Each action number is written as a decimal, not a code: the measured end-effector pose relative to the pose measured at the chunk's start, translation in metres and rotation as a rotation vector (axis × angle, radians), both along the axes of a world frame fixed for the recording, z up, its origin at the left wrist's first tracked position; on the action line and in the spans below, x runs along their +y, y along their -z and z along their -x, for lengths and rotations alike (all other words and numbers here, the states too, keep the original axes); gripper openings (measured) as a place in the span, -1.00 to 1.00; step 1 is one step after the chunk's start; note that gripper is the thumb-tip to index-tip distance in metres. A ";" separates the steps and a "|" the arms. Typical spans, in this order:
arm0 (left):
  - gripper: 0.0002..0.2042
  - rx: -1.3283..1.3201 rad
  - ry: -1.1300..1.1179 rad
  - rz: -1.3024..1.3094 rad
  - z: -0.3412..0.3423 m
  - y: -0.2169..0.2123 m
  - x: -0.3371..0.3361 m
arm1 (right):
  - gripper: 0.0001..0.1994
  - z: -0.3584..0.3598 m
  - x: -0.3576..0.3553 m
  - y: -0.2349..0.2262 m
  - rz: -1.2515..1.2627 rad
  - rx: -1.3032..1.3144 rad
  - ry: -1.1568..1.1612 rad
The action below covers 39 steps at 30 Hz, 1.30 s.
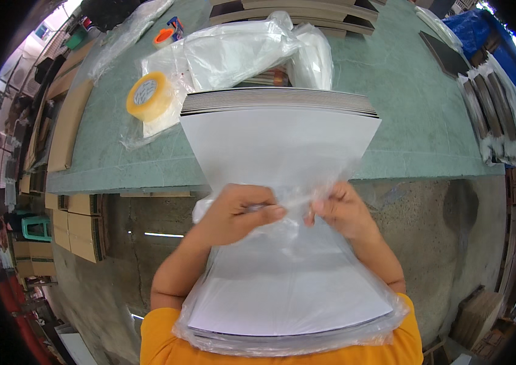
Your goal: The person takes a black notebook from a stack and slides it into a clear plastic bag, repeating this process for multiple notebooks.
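Spanning from the orange shirt (160,331) out over the table edge, a stack of white-faced boards (282,137) is sitting with its near end inside a clear plastic bag (288,348). Left hand (236,213) is pinching bunched film mid-stack, thumb against curled fingers; right hand (346,213), a bit blurred, is gripping film just beside it, fingers closed. Boards are looking stiff, fairly heavy together, likely sliding on each other, corners dent-prone: best held underneath and along both long sides. Film is looking thin, slippery, tearable. Beyond, on the green table (422,146), yellowish tape roll (162,103) and loose plastic bags (233,55) are lying; dark boards (294,13) are stacking up farthest.
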<state>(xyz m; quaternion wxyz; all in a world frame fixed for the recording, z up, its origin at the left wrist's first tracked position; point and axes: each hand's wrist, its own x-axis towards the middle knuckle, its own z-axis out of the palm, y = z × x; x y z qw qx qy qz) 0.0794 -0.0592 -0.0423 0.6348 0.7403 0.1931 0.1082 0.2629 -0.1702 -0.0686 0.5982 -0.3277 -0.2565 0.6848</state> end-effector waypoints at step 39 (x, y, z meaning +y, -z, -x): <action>-0.86 -0.122 0.049 0.054 -0.010 -0.026 0.002 | -0.57 -0.003 -0.002 0.020 -0.509 -0.885 -0.155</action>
